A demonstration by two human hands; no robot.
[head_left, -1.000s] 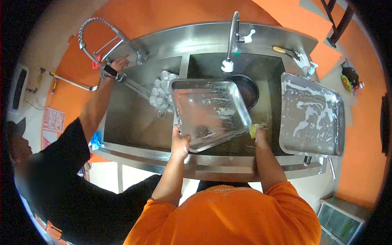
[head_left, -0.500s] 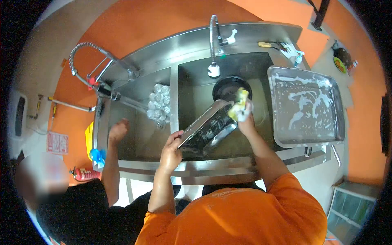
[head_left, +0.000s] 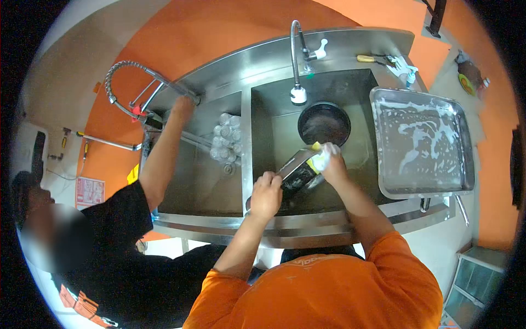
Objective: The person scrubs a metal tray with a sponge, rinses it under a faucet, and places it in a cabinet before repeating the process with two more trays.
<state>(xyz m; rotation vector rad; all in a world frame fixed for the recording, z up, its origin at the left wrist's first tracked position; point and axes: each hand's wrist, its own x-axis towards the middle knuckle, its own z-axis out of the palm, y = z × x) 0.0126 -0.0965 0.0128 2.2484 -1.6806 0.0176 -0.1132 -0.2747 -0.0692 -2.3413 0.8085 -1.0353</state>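
Observation:
My left hand (head_left: 267,194) is closed on the rim of a dark rectangular pan (head_left: 298,180), held tilted over the right sink basin. My right hand (head_left: 334,166) presses a yellow sponge (head_left: 316,160) covered in white suds against the pan's far end. Part of the sponge is hidden by the hand and foam. Beyond the pan, a round black pan (head_left: 324,125) lies on the floor of the same basin.
At right, a large soapy metal tray (head_left: 422,148) rests on the counter. A white-headed faucet (head_left: 298,96) hangs over my basin. Clear glasses (head_left: 226,140) sit in the left basin, where a co-worker's arm (head_left: 164,148) reaches toward the spray faucet (head_left: 123,66).
The sponge has moved lower, onto the pan's end, and the pan has turned and shifted. At left, the co-worker's hand has gone from over the basin up to the spray faucet's base.

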